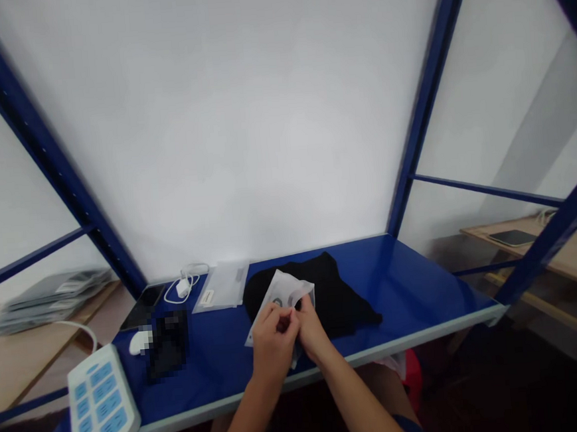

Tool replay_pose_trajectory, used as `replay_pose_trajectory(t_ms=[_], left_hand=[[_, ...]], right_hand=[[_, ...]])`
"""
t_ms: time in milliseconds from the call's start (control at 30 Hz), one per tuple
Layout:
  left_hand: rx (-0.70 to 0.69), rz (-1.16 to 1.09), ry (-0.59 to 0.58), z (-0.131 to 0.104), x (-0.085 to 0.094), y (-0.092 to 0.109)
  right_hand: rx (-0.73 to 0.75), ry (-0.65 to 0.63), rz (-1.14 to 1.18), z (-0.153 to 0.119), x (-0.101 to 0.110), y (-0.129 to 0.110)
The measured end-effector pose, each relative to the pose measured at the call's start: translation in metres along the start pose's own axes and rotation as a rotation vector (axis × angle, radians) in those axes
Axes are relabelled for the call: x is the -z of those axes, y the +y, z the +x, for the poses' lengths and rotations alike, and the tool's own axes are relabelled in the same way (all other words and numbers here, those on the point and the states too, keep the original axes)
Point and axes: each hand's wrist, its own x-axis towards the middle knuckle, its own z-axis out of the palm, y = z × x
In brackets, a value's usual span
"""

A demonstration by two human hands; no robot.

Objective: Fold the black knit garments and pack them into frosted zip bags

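Both my hands meet over a translucent white plastic bag (286, 284) at the front middle of the table. My left hand (274, 333) has its fingers pinched on the bag's edge. Close against it, my right hand (308, 327) also grips the bag, its fingers partly hidden. Grey printed marks show on the bag. Behind and beneath the bag, a black cloth garment (332, 296) lies spread on the blue table (387, 268). What the bag contains, if anything, I cannot make out.
Clear plastic bags (224, 284) lie left of the garment. Further left are a white charger with cable (183, 287), a dark tablet (143, 307), a white mouse (139, 343) and a blurred dark object (167, 345). A power strip (102, 407) hangs by the left edge. Blue posts (422, 105) flank the table.
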Motion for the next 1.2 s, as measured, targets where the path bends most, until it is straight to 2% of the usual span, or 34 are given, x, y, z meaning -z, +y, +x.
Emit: replay_pose_trajectory(t_ms=[100,200,300,333,400,467,600,700,867,1033,1133,1200], left_hand=[[0.046,0.005,0.029,-0.002,0.0,0.0],[0.083,0.006,0.045,0.002,0.007,-0.004],[0.136,0.001,0.048,0.009,0.023,-0.009],[0.164,-0.002,0.035,0.012,0.029,-0.01],[0.225,-0.007,-0.013,0.018,0.044,-0.009],[0.267,-0.007,-0.071,0.025,0.058,-0.008],[0.278,-0.031,-0.215,0.037,0.076,-0.007],[0.285,-0.022,-0.241,0.043,0.081,-0.011],[0.311,-0.062,-0.293,0.043,0.089,-0.021],[0.434,-0.372,-0.335,0.03,0.1,-0.04],[0.468,-0.415,-0.346,0.016,0.097,-0.055],[0.476,-0.369,-0.252,0.009,0.092,-0.063]], right_hand=[[0.085,-0.019,-0.318,0.002,0.002,-0.012],[0.128,-0.171,-0.629,-0.008,0.011,-0.038],[0.171,-0.328,-0.691,-0.027,0.027,-0.074],[0.188,-0.328,-0.673,-0.033,0.034,-0.086],[0.25,-0.236,-0.62,-0.04,0.048,-0.104],[0.321,-0.17,-0.592,-0.039,0.059,-0.111],[0.353,-0.308,-0.607,-0.026,0.063,-0.098],[0.367,-0.334,-0.583,-0.024,0.053,-0.083],[0.413,-0.173,-0.528,-0.024,0.045,-0.062],[0.271,0.101,-0.401,-0.009,0.061,-0.035],[0.222,0.117,-0.341,-0.006,0.07,-0.025],[0.213,0.115,-0.319,-0.006,0.074,-0.022]])
